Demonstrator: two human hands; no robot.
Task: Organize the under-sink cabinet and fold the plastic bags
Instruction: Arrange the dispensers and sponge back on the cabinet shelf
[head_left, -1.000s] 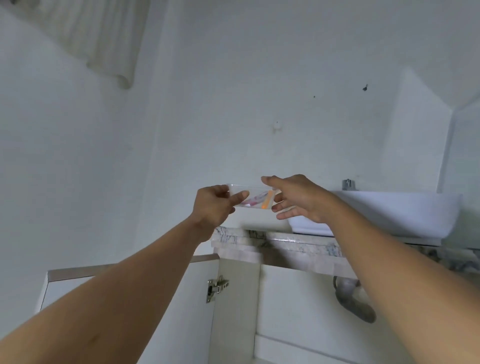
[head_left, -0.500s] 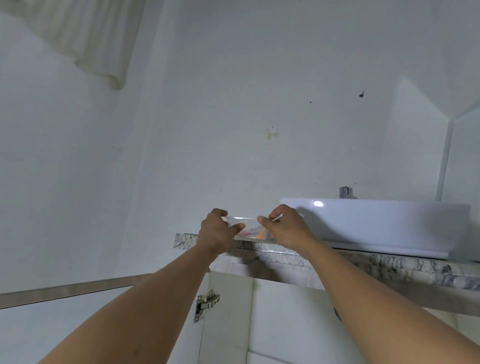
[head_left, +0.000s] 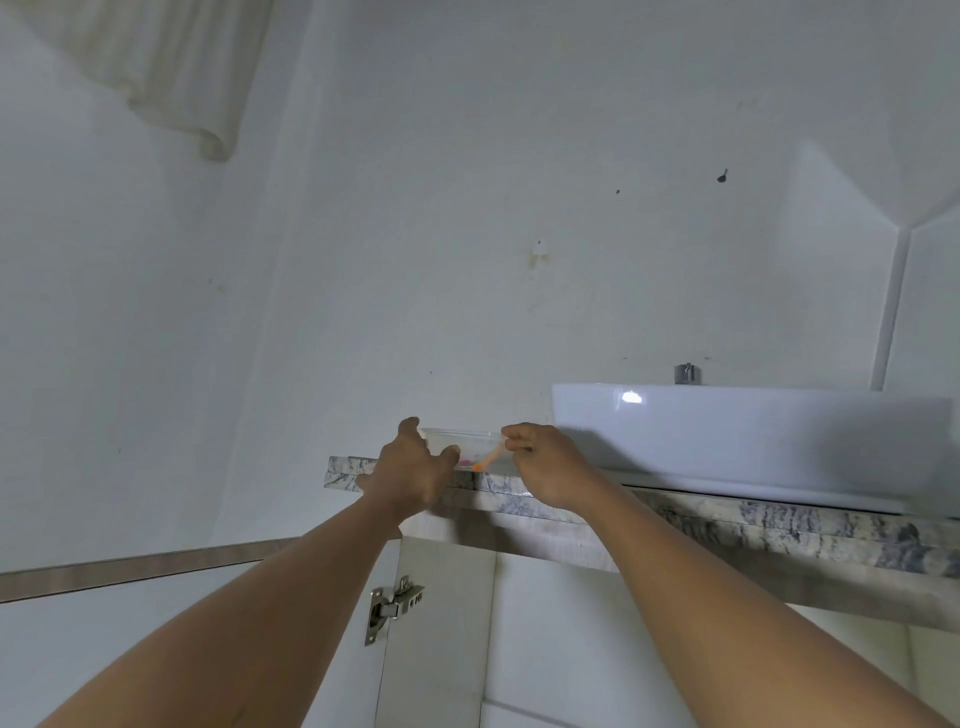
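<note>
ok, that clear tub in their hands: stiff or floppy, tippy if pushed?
Probably stiff: the tub rim runs straight between the left hand and right hand. Likely light: thin clear walls, little inside. Low and wide, so it should slide on the counter rather than tip.

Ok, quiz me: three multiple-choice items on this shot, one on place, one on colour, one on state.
1. The clear container is: A on the floor; B at the countertop, left of the basin; C inside the cabinet.
2. The basin is: A black; B green; C white.
3. The container is: A gripped by both hands; B lying untouched; C held by one hand.
Answers: B, it is at the marble edge beside the basin; C, its wall is white; A, the left hand and right hand each hold an end.
</note>
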